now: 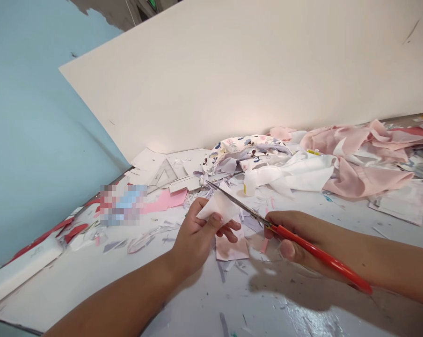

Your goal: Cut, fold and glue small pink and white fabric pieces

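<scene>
My left hand [197, 231] pinches a small white piece of fabric [218, 208] between thumb and fingers, just above the white table [232, 299]. My right hand [295, 236] grips red-handled scissors [302, 245]; their steel blades [232, 199] run up and left, over the top edge of the white piece. A pinkish cut piece [230, 248] lies flat on the table under both hands.
Heaps of pink, white and floral cloth [338, 164] fill the back right. A small glue bottle [248, 182] stands behind the blades. A clear set square [164, 175], paper sheets and pink scraps lie at the back left. A large white board [250, 79] leans behind everything.
</scene>
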Demonstrator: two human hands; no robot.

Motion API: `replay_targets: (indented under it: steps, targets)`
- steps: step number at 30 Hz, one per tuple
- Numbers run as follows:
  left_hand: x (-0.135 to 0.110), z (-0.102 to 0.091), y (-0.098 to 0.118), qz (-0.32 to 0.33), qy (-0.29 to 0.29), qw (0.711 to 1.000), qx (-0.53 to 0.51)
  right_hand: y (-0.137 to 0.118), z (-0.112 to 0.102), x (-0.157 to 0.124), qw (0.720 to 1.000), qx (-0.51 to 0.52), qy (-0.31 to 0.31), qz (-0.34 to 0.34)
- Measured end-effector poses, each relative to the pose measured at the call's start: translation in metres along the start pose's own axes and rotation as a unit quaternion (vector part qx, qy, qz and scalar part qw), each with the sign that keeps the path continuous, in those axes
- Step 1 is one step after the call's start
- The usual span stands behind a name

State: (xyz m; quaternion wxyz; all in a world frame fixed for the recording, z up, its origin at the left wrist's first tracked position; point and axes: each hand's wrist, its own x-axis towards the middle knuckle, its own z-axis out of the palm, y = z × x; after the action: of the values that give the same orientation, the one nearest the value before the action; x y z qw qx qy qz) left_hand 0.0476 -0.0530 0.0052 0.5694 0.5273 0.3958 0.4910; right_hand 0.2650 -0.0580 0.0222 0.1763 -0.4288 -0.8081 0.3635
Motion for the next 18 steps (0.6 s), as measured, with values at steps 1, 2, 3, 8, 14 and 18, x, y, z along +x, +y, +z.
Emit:
replay_targets:
  steps: [1,2,3,8,14,18]
  targets:
    - [0.000,0.000,0.000,-0.004,0.002,1.000,0.004,0.001,0.001,0.001,1.000,0.001,0.000,-0.001]
    - [0.000,0.000,-0.001,-0.006,0.004,1.000,0.007,0.003,0.001,0.002,1.000,0.004,-0.001,0.000]
    - [0.000,0.000,-0.001,-0.008,0.007,1.000,0.010,0.004,0.002,0.003,1.000,0.007,-0.003,0.004]
    - [0.000,-0.001,0.000,-0.001,-0.005,1.000,0.013,0.001,0.001,0.006,0.998,0.023,-0.025,0.045]
    - [0.002,-0.002,0.002,-0.006,-0.013,1.000,0.023,0.003,-0.005,0.009,0.998,0.019,0.014,0.063]
    - [0.010,-0.009,0.001,0.007,0.034,0.999,-0.004,0.005,-0.009,0.014,0.982,-0.132,0.033,0.133]
